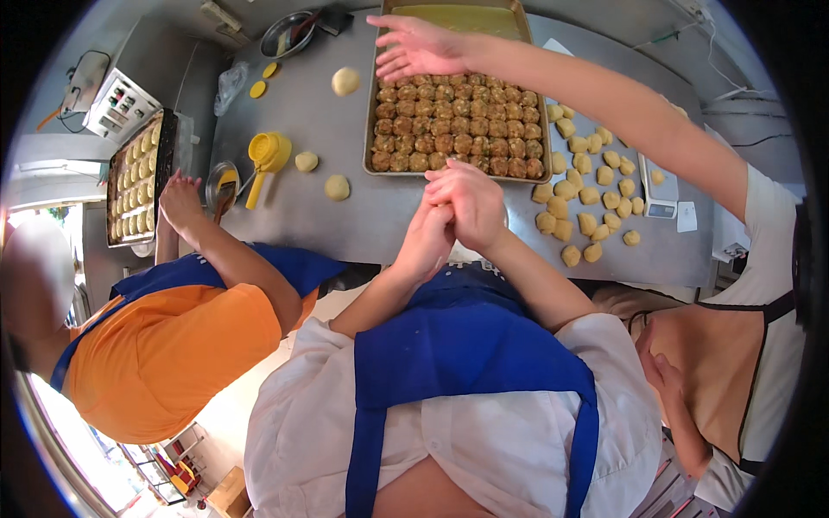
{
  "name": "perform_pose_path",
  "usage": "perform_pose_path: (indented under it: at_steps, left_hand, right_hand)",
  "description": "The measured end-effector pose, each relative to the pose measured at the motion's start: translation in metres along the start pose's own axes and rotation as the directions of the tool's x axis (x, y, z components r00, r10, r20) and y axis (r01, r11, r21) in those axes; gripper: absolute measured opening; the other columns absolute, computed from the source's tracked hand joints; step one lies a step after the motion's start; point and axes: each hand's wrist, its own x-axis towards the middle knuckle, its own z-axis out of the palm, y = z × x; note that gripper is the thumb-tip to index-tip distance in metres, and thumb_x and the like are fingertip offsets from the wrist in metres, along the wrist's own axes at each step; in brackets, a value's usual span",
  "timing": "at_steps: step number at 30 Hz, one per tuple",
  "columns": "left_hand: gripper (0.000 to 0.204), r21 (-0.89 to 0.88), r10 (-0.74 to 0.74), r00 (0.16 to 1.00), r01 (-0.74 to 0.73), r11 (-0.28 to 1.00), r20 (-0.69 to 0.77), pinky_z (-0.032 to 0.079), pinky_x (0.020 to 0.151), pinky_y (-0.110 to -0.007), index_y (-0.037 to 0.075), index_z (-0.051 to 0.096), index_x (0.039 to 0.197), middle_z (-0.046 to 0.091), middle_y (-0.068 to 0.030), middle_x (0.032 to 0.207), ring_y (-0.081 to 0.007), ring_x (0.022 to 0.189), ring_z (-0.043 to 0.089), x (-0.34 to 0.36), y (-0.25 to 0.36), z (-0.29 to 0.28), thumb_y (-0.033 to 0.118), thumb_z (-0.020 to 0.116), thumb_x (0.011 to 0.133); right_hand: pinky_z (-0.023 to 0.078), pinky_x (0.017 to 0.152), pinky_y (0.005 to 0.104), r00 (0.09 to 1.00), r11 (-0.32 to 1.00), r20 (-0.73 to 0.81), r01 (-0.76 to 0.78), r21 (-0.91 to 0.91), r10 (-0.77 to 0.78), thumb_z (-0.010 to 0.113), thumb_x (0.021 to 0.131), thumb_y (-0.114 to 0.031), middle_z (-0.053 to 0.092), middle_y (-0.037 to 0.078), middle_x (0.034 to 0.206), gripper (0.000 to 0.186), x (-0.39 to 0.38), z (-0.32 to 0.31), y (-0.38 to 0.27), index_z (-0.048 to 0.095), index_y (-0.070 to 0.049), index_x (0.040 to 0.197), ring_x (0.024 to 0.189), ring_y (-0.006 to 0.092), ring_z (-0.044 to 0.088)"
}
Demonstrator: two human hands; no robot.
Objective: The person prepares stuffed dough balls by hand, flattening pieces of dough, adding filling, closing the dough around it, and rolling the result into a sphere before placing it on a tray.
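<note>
Left grip (423, 237) and right grip (475, 207) press together by the tray (545, 129); whether they enclose anything, I cannot tell. Hard squeezing could split it. Balls (449, 126) pack the tray; a co-worker's outstretched arm (604, 91) might knock them.

Your left hand (423, 237) and right hand (473, 205) are clasped together by the near rim of the tray (522, 179), whose wall blocks a low path forward. To your left, you have open table (294, 216) between tray and yellow tool (269, 152), broken by three dough balls (337, 187). To your right, dough lumps (589, 196) leave you only narrow gaps before the scale (662, 210). A co-worker's arm (596, 95) bars you from the tray's far right.
</note>
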Motion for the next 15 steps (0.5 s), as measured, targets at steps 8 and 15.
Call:
perform_pose_path:
  at_steps: [8, 15]
  left_hand:
    - [0.053, 0.094, 0.081, 0.996, -0.083, 0.992, 0.024, 0.036, 0.112, -0.038, 0.003, 0.024, 0.148, 0.039, -0.0122, 0.145, -0.0246, 0.136, 0.041, -0.007, 0.006, -0.011, 0.025, 0.043, 0.105]
    - [0.1, -0.543, -0.103, 0.917, 0.316, 0.778, 0.387, 0.038, 0.11, -0.044, 0.006, 0.039, 0.142, 0.047, -0.0142, 0.142, -0.0301, 0.13, 0.048, 0.002, 0.017, -0.047, 0.086, 0.031, 0.083]
  right_hand:
    - [0.048, 0.096, 0.0455, 0.995, 0.993, -0.01, -0.094, 0.069, 0.095, 0.051, 0.09, -0.014, 0.071, 0.011, 0.09, 0.019, 0.012, 0.001, -0.03, 0.068, -0.005, 0.092, 0.093, 0.0303, 0.069]
    - [0.031, 0.109, 0.0529, 0.977, 0.995, 0.19, -0.093, -0.041, 0.099, 0.057, 0.089, -0.022, 0.068, 0.009, 0.111, 0.021, 0.003, 0.002, -0.021, 0.066, -0.008, 0.101, 0.111, 0.0265, 0.062]
